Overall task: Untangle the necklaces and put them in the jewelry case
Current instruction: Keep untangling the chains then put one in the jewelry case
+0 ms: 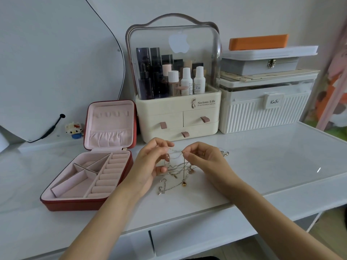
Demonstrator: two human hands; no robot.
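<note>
Both forearms reach over the table [262, 166] edge; hands work a tangle of necklaces [178, 169].

Left hand [150, 166]: fingers [159, 145] curled, thumb and forefinger pinching a thin chain raised above the table. Right hand [204, 156]: fingers [189, 150] curled, pinching the same cluster of chains at a small gold-toned link. Chains hang between the two hands; the lower loops and pendants lie on the table directly below, one amber pendant nearest the camera. Jewelry case [90, 177]: red outside, pink lining, open, lid upright, on the table just left of the left hand, apart from the necklaces. Cosmetics organizer [178, 117] stands behind the hands; ribbed white box [266, 111] to its right.
</note>
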